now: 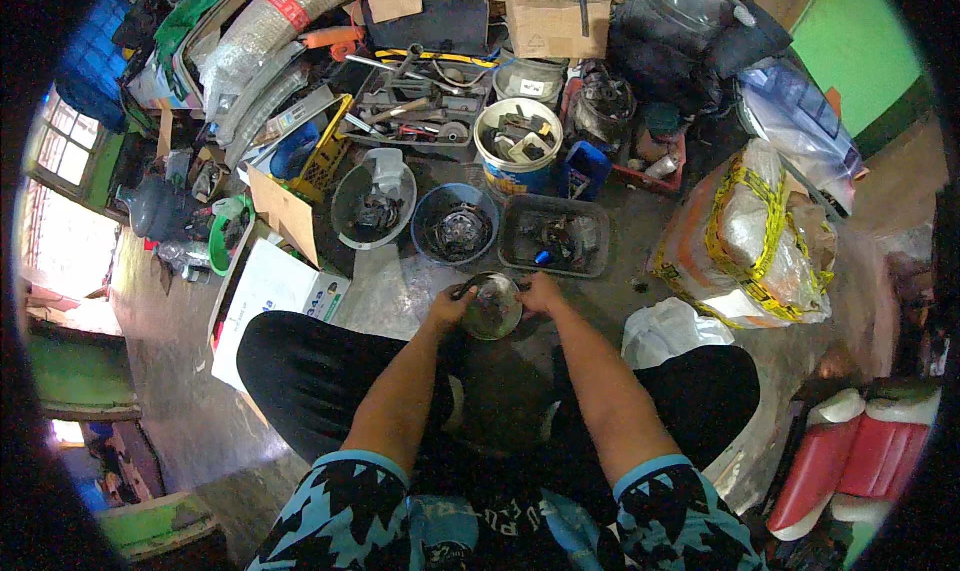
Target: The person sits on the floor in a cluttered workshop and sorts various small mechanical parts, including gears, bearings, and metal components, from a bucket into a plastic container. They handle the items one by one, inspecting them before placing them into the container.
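Between my hands is a small round bowl-like container point(492, 306), its inside grey and dull. My left hand point(450, 308) grips its left rim, where a dark handle or piece shows under the fingers. On the opposite rim my right hand point(537, 295) is closed, fingers partly hidden. Just beyond stand a blue-rimmed basin point(455, 262) with dark metal parts, a grey oval tub point(337, 222) with black parts, and a dark rectangular tray point(604, 252) holding parts and a small blue item.
A white paint bucket point(517, 177) of scrap stands behind the basins, beside a grey toolbox point(480, 120) full of hand tools. An open cardboard box point(285, 286) lies left; a plastic bag point(675, 331) and a package wrapped in yellow tape point(697, 218) lie right.
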A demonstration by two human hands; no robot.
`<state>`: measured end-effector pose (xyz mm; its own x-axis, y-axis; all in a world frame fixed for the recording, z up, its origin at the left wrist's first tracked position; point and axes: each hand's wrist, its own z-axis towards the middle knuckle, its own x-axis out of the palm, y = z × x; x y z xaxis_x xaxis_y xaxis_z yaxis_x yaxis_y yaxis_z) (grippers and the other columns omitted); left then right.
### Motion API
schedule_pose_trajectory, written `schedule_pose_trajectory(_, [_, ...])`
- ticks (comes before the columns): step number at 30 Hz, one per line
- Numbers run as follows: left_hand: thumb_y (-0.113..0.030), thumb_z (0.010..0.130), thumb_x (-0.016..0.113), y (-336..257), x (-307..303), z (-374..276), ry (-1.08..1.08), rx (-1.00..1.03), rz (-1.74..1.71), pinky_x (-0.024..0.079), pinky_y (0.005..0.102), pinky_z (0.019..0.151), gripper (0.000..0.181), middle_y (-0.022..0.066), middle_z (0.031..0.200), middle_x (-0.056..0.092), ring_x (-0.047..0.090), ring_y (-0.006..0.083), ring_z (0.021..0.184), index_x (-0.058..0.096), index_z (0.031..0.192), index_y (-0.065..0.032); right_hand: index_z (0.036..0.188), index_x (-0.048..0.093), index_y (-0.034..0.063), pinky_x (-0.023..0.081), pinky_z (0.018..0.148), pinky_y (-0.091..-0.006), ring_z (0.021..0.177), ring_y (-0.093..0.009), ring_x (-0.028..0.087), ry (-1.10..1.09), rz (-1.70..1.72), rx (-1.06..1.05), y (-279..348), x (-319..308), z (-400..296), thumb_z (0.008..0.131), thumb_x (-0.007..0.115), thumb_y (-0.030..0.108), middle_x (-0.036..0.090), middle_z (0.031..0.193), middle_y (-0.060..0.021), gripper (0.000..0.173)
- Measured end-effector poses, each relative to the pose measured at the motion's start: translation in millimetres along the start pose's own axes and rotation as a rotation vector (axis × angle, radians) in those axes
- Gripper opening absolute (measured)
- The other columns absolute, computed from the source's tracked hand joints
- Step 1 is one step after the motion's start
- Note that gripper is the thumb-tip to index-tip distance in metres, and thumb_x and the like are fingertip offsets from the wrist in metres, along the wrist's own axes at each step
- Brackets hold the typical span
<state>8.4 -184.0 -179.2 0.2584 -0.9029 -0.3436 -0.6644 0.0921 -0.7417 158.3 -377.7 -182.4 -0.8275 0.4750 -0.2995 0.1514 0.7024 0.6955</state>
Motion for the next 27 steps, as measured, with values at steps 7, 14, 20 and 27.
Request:
schedule_pose_trajectory(7, [-0.047, 0.087, 0.07, -10, 26, 26, -0.144, 0.169, -0.147, 0.049, 0.0359, 0.09, 0.057, 0.017, 0.109, 0.069, 0.065, 0.0259, 0.102, 0.064, 0.119, -0.0003, 0.115, 0.066, 0.0012, 0.059, 0.065, -0.0386, 0.072, -0.028, 0.072, -0.424, -0.133, -0.106, -60, -15, 37, 0.083, 0.074, 0.018, 0.073, 0.091, -0.0171, 0.037])
schedule_pose_trajectory(14, [-0.034, 0.087, 0.07, -48, 39, -4, -0.366, 0.307, 0.043, 0.049, 0.0398, 0.092, 0.049, 0.0212, 0.112, 0.068, 0.065, 0.0334, 0.106, 0.062, 0.121, 0.0006, 0.112, 0.07, 0.0056, 0.055, 0.07, -0.0393, 0.081, -0.029, 0.071, -0.911, 0.178, 0.037, -43, -56, -28, 0.084, 0.073, 0.026, 0.072, 0.091, -0.0189, 0.035])
schedule_pose_trajectory(20, [-0.039, 0.086, 0.069, -57, 66, 21, -0.307, 0.336, 0.125, 0.044, 0.0413, 0.1, 0.06, 0.0224, 0.121, 0.064, 0.059, 0.0373, 0.116, 0.058, 0.129, 0.0002, 0.133, 0.054, 0.0063, 0.057, 0.074, -0.045, 0.1, -0.032, 0.065, -0.925, 0.185, 0.017, -158, -100, 11, 0.087, 0.073, 0.027, 0.06, 0.124, -0.0213, 0.054])
schedule_pose_trajectory(27, [-0.041, 0.087, 0.065, -53, 76, 52, -0.268, 0.238, 0.153, 0.042, 0.0449, 0.102, 0.058, 0.0241, 0.124, 0.062, 0.056, 0.0414, 0.119, 0.057, 0.131, -0.0043, 0.135, 0.047, 0.0017, 0.057, 0.078, -0.0492, 0.099, -0.038, 0.063, -0.7, 0.366, 0.071, -157, -89, 63, 0.089, 0.069, 0.023, 0.057, 0.123, -0.0214, 0.056])
